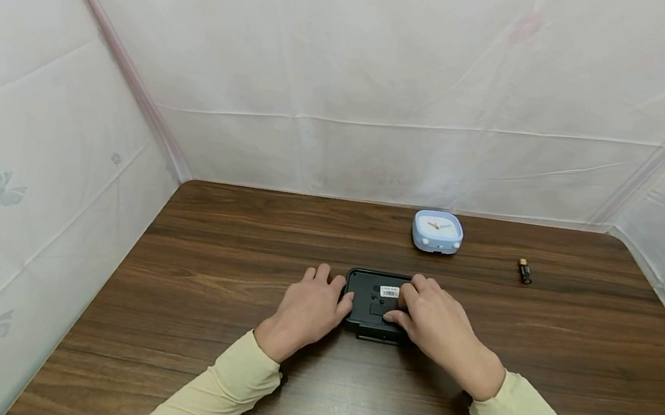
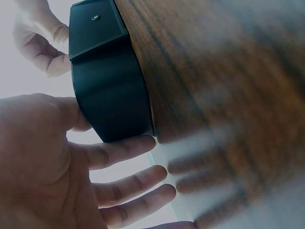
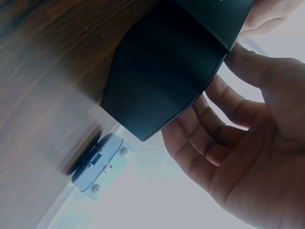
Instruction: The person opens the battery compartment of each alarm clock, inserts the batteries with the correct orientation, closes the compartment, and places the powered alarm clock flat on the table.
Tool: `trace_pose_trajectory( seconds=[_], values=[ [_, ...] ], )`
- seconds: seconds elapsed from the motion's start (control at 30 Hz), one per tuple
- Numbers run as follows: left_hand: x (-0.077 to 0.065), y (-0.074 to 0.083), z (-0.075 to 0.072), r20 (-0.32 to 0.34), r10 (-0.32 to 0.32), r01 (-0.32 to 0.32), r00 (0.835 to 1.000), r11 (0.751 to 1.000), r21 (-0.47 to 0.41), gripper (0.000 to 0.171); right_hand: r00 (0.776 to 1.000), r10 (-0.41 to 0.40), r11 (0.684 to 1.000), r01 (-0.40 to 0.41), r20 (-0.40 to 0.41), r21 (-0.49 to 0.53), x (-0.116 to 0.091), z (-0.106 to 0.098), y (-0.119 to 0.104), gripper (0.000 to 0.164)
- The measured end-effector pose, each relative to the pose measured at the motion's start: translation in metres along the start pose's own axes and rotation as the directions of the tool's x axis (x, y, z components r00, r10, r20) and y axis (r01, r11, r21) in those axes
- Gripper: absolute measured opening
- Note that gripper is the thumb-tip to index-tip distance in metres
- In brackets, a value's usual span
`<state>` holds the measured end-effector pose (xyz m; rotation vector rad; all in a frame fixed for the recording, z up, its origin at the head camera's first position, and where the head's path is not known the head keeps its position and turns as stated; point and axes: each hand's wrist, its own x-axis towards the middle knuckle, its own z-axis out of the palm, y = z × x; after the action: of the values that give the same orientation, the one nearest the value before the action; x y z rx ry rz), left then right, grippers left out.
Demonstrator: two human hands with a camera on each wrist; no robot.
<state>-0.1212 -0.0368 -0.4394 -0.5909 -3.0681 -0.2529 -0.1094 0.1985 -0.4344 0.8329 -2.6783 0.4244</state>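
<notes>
A black rectangular electronic device (image 1: pixel 367 288) lies on the table with a barcode label, small round holes and a rectangular panel (image 1: pixel 378 309) facing up. My left hand (image 1: pixel 311 308) holds its left end, the thumb at the top edge and the index finger low along the side, the other fingers spread. Over its right part, my right hand (image 1: pixel 438 324) bends its fingers onto the upper face, with the thumb at the panel. In the right wrist view those fingertips are partly hidden behind the device (image 3: pixel 157 71). The left wrist view shows its slanted black side (image 2: pixel 112 90).
Behind the device stands a light blue alarm clock (image 1: pixel 437 232). A black and gold battery (image 1: pixel 525 271) lies farther right on the brown wood table (image 1: pixel 224 241). Pale cloth walls (image 1: pixel 324 91) enclose the table at the back and both sides.
</notes>
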Motion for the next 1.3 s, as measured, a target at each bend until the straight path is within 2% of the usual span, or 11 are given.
trace_pose_trajectory(
  seconds=[1.3],
  values=[
    [0.0003,-0.0003,-0.0004,0.000,0.004,-0.004,1.000,1.000,-0.018,0.042,0.999,0.045,0.999,-0.045,0.013,0.001,0.0017,0.0010,0.0009,0.040]
  ],
)
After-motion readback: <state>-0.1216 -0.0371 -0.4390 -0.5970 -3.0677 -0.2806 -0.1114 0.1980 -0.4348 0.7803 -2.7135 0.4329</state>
